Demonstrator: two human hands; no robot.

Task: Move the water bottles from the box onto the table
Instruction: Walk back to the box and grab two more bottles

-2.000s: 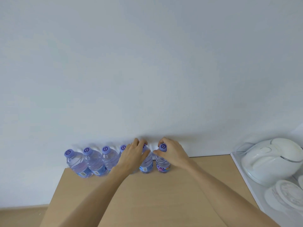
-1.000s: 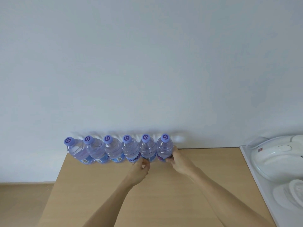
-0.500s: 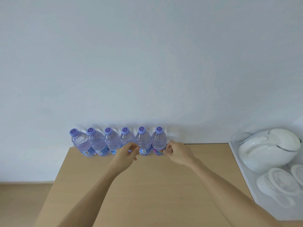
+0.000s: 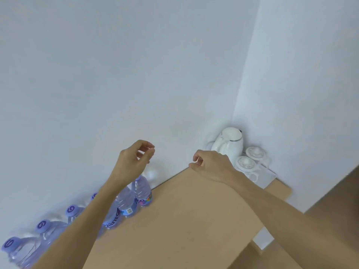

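Several clear water bottles with purple caps stand in a row against the white wall, along the back edge of the light wooden table. My left forearm crosses in front of the middle bottles and hides parts of them. My left hand hovers above the right end of the row with loosely curled fingers, holding nothing. My right hand floats over the table's back edge, also loosely curled and holding nothing. No box is in view.
A white electric kettle stands in the corner at the right. Two upturned white cups sit beside it on a pale tray. The table's right edge drops to a brown floor.
Both hands have lifted away from the two rightmost bottles and now hold nothing. The view has swung to the right and tilted, so the row now lies at the lower left.
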